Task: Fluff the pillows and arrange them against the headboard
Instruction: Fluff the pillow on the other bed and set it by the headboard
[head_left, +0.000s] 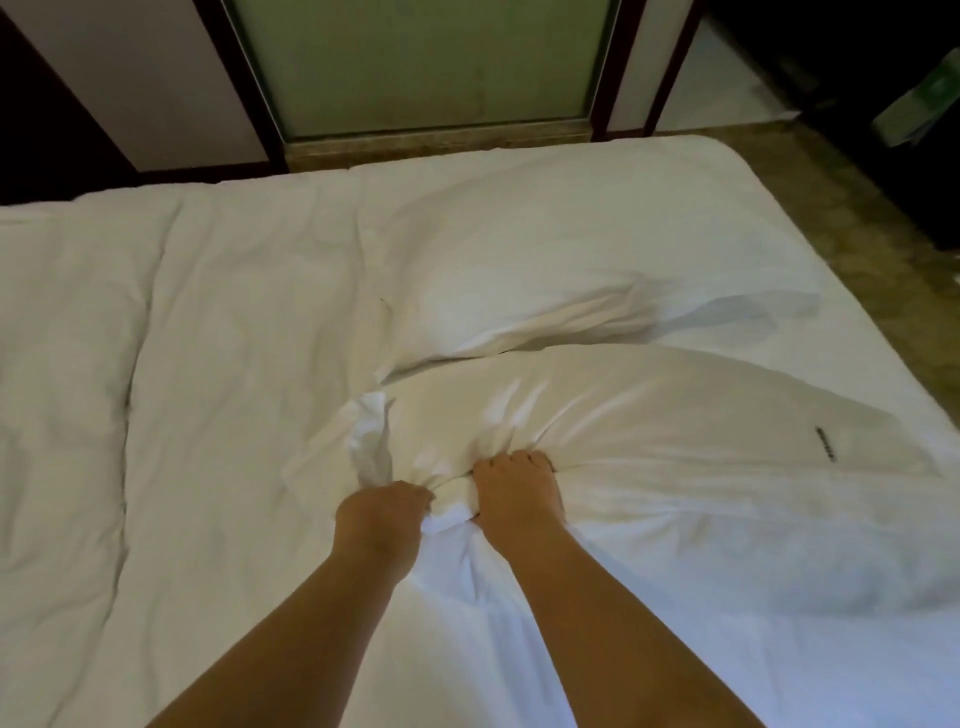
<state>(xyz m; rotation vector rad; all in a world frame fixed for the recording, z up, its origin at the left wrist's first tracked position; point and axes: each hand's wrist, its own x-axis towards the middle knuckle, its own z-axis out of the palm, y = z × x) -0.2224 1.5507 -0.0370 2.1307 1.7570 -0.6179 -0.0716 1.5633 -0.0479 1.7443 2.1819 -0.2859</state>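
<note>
- White cotton fills my view: the near pillow lies lower right of centre on the duvet.
- My left hand grips a bunched fold at that pillow's near-left end, fingers curled into the cloth.
- My right hand, just beside it, also clutches the pillowcase, fingers dug in.
- A second pillow lies above it in the frame, touching it along one edge.
- A frosted glass panel stands at upper centre.

two soft white fabric pillows, two bare hands, one rumpled white quilted duvet, just one frosted greenish glass door panel
</note>
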